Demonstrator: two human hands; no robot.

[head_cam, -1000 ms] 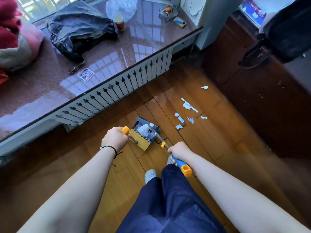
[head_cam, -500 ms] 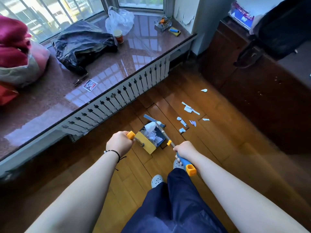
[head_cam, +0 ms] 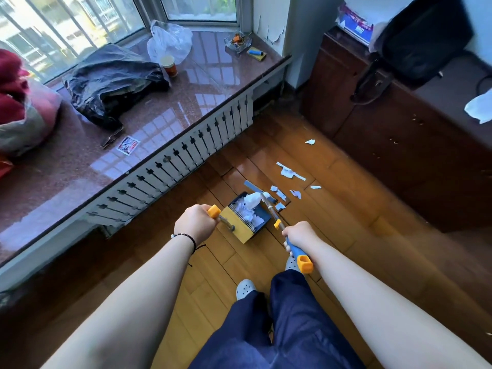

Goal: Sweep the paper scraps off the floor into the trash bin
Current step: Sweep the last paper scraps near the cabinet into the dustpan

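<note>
Over at nine o'clock, a red bundle in a plastic bag (head_cam: 24, 115) sits on the polished stone window ledge (head_cam: 165, 129), and a dark folded garment (head_cam: 111, 83) lies further along, with a small cup (head_cam: 169, 65) just beside it at its three o'clock. A clear plastic bag (head_cam: 169, 41) sits behind that cup.

Now your left hand (head_cam: 195, 226): its grip is closed round the orange-tipped handle of the dustpan (head_cam: 246, 222), fingers curled over the top. The dustpan, yellow at the back and dark blue in the tray, rests on the wooden floor (head_cam: 346, 222) at twelve o'clock from your feet. White paper is already piled inside it.

Your right hand (head_cam: 300, 235) has its grip wrapped round the blue broom handle (head_cam: 295, 251), whose orange end cap points back towards your leg. The shaft runs up towards eleven o'clock across the tray's right edge. The broom head (head_cam: 259, 189) looks like a thin blue strip beyond the tray, though that is hard to make out.

The loose paper scraps (head_cam: 288, 173) still lie on the floor, at one o'clock from the dustpan, a cluster close to its mouth and one stray piece (head_cam: 310, 141) further off near the dark wooden cabinet (head_cam: 399, 145). A black bag (head_cam: 423, 38) sits on top of that cabinet.
</note>
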